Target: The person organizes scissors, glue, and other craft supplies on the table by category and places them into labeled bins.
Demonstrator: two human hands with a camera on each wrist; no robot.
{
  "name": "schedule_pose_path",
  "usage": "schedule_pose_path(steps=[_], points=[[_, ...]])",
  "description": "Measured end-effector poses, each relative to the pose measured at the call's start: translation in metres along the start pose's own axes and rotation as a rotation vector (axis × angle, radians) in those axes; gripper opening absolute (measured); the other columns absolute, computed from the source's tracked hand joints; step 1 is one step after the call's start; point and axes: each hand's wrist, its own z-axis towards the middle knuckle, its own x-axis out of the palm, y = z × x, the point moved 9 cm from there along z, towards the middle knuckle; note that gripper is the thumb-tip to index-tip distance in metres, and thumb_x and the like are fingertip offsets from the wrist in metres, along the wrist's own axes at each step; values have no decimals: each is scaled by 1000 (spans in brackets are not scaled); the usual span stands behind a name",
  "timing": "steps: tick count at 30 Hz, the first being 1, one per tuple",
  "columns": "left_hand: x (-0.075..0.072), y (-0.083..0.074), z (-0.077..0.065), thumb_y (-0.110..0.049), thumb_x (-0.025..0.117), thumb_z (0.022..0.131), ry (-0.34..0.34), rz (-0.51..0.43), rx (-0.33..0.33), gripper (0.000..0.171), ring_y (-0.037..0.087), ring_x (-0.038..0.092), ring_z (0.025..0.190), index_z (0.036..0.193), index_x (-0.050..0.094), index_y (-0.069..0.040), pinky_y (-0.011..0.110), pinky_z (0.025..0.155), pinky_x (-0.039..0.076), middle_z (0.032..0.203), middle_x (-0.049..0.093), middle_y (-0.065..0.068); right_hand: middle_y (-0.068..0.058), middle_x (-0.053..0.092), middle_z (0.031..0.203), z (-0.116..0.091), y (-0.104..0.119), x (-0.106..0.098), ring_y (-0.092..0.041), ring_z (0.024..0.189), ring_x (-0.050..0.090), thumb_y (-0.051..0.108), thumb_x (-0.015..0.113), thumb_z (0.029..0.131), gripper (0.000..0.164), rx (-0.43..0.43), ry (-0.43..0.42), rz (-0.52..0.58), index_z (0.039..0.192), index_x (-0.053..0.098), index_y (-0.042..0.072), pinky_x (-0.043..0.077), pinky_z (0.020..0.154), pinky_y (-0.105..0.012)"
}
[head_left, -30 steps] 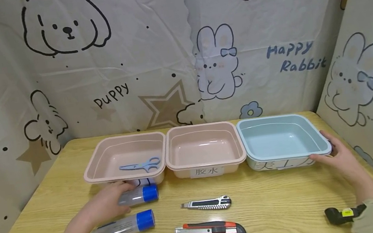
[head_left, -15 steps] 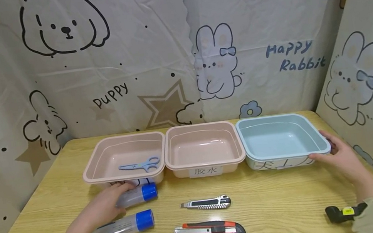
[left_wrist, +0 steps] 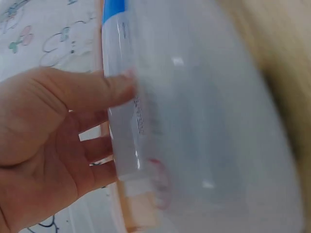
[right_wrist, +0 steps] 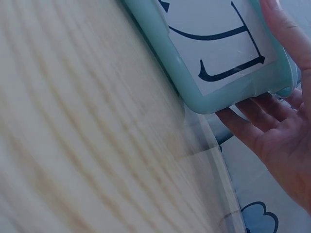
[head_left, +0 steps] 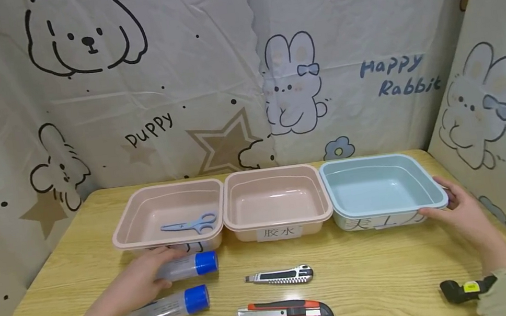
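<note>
In the head view the left hand is gripping the farther blue-capped bottle, its fingers lying over the far side and its thumb along the near side. This bottle is lying sideways just in front of the left pink basin, its translucent body showing a pale sheen and its blue cap pointing right. A second blue-capped bottle is lying nearer the person, slightly tilted. The left forearm is reaching in from the lower left. The right hand is holding the right front corner of the blue basin, its thumb resting on the front rim.

In the left wrist view the thumb and fingers are pinching the bottle from opposite sides; blur is softening the large translucent bottle in front, probably the second one.

In the right wrist view the fingers are curling against the basin's outer end, beside its paper label.
</note>
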Motion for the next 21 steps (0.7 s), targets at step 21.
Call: schedule_pose_path(steps=[21], points=[[-39,-54,57,-8,75,73,-165,-63,88,49,22,56,106,118,56,-9,41,90,45,116,60,5,-8,21,150,-2,-3,2,8,115,34,19,67,83,83,21,-19,13,147,14,18,34,77,1]])
